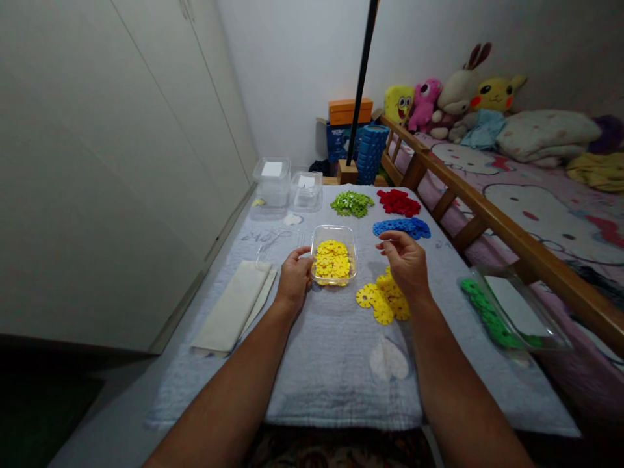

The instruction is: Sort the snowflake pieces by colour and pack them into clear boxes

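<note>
A clear plastic container (355, 250) stands on the cloth-covered table with several yellow snowflake-shaped building discs (332, 260) inside. My left hand (295, 276) grips its left wall, fingers and thumb at the rim. To the right of the container, a loose pile of the same yellow discs (383, 302) lies on the cloth. My right hand (407, 260) hovers over that pile, fingers bent and slightly apart, with nothing visible between them. The hand hides part of the pile. Behind it lies a row of blue discs (402, 227).
Green discs (351, 203) and red pieces (398, 203) lie at the back. Clear containers (272, 185) stand back left. A folded cloth (234, 309) lies left, and a lidded container of dark green pieces (511, 312) right, beside the bed's wooden rail (478, 231).
</note>
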### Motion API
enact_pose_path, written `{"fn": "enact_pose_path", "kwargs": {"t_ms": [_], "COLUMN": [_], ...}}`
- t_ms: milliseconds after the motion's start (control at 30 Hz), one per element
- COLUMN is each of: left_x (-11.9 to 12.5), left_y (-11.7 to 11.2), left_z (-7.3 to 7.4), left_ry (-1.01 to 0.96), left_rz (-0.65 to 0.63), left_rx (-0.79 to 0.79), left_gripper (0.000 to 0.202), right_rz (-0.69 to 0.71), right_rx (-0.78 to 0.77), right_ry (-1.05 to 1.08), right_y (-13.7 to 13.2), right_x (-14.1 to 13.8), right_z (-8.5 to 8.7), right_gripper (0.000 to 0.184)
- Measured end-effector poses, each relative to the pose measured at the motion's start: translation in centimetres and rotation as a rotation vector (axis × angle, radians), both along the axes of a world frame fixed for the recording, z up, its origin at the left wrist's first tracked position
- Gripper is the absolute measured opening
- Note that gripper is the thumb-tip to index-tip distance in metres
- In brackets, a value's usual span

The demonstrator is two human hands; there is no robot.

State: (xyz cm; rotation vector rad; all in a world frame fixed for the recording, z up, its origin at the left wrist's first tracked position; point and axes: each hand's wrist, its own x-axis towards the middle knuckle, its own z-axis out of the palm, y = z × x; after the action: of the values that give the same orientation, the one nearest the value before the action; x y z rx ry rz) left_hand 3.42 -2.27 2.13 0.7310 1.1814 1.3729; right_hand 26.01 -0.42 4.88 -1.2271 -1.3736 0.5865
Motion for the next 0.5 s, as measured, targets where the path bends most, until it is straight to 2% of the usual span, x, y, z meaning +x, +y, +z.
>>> {"fn": "enact_pose_path", "kwargs": {"t_ms": [133, 300, 400, 500], "left_x": [0.0, -0.1, -0.1, -0.1], "left_y": [0.0, 0.0, 0.0, 0.1], "left_z": [0.0, -0.1, -0.1, -0.2], "left_ry": [0.004, 0.032, 0.040, 0.040], "left_rz": [-0.005, -0.006, 0.002, -0.001], "left_rx": [0.013, 0.031, 0.031, 0.032], "left_gripper": [0.041, 0.039, 0.039, 0.039], "right_rz": [-0.029, -0.008, 0.025, 0.076], "right_rx": [-0.148, -0.413, -0.521, -0.584], "right_ry": [-0.154, -0.639, -0.846, -0.932], "right_y": [0.5, 0.2, -0.7, -1.9], "right_x": [3.4, 7.8, 9.6, 10.5], "right_z": [0.5, 0.7, 0.0, -1.2], "right_gripper": [0.021, 0.018, 0.020, 0.023]}}
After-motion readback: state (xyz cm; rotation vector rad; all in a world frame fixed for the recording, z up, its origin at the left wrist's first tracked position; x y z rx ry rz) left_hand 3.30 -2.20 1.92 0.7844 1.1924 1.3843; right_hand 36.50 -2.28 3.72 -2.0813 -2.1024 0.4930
